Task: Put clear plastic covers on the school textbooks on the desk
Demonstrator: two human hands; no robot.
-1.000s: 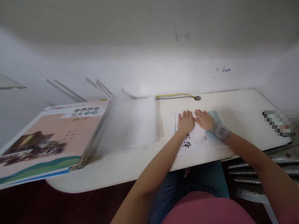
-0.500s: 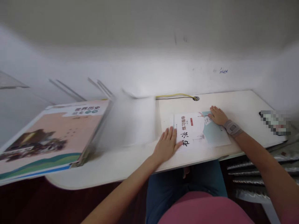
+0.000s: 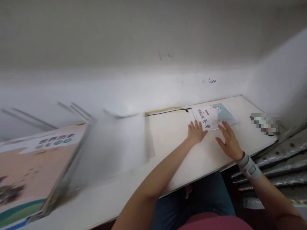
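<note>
The right hand [image 3: 229,141] lies nearest, fingers spread and flat, gripping nothing, palm down on the desk [image 3: 172,137]. Beside it, the left hand [image 3: 196,131] is likewise open, its fingertips touching the near edge of the booklet [image 3: 212,115]. The booklet lies flat just beyond both hands, against the wall.

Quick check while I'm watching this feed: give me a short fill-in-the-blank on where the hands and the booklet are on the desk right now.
1. The left hand and the right hand both rest flat at the near edge of the ____, a thin white and pale blue one.
2. The band sits on the ____ wrist.
3. A ____ cable runs along the wall behind the desk.
4. The large book with the pink cover lies at the ____ end of the desk.

Missing words: booklet; right; yellow; left
</note>
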